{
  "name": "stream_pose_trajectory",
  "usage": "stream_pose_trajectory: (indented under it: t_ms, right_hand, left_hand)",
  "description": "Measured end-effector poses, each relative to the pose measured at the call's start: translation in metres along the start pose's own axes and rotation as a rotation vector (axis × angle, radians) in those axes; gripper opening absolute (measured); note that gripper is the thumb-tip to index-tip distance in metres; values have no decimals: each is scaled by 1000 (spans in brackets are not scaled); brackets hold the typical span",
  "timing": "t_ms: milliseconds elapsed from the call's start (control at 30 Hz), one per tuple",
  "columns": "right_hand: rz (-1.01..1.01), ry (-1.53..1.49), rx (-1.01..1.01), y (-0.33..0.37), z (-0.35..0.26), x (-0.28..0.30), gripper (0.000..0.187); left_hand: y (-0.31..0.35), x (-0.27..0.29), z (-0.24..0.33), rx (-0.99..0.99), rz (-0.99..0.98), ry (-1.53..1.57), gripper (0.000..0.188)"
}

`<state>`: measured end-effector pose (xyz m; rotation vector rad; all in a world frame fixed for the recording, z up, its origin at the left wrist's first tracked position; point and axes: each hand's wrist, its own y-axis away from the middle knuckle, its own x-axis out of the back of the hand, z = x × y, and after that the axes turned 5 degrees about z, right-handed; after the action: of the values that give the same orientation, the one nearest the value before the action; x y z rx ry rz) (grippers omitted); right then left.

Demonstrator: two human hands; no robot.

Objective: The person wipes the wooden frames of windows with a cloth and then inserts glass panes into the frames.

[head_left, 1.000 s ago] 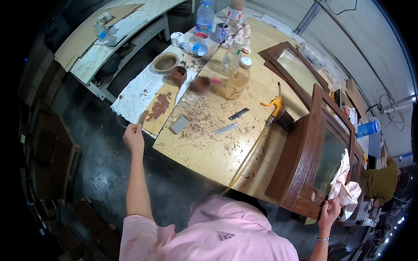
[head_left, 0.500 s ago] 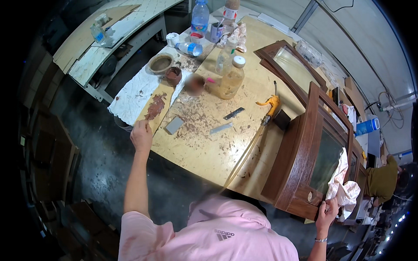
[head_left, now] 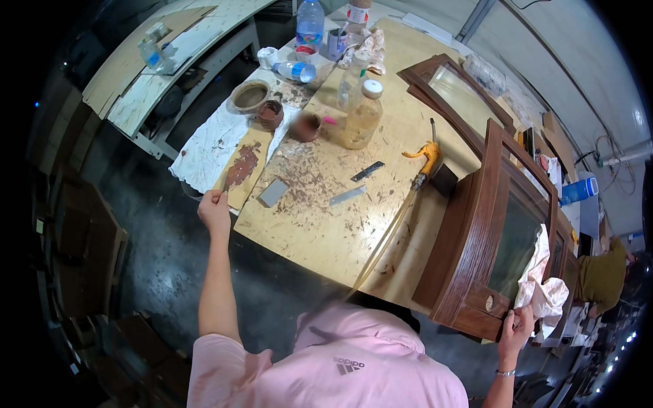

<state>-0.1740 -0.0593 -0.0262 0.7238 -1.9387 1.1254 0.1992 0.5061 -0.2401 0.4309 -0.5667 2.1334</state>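
Step in hand, apparently: working brown paste (head_left: 246, 163) on the board (head_left: 239, 198), left of centre. Left hand (head_left: 215, 212): pinches a thin blade (head_left: 227, 183). Right hand (head_left: 516, 329): at the door (head_left: 466, 272), lower right; firmness of grip cannot be told. Next move likely calls for a flat, light blade angle. Table (head_left: 316, 234): pale, paste-spattered. Room: workshop, dark floor (head_left: 166, 262).

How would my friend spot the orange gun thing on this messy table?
Find the big pale wooden worktable, then the brown glass-paned wooden frame at its near right corner. Just left of that frame, beside a small dark block, is the air blow gun. Its bright orange body and pale hose set it apart from both.
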Motion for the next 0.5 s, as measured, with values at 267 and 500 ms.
stream_pose_trajectory:
  t_ms: [267, 500]
  right_hand:
    - [-25, -8, -23, 0, -2, 2, 12]
    - [43, 26, 32, -5, -8, 3, 8]
  left_hand:
    - [23, 18, 48, 562, -265, 728, 9]
    - [25, 14, 41, 496, -444, 1162, 9]
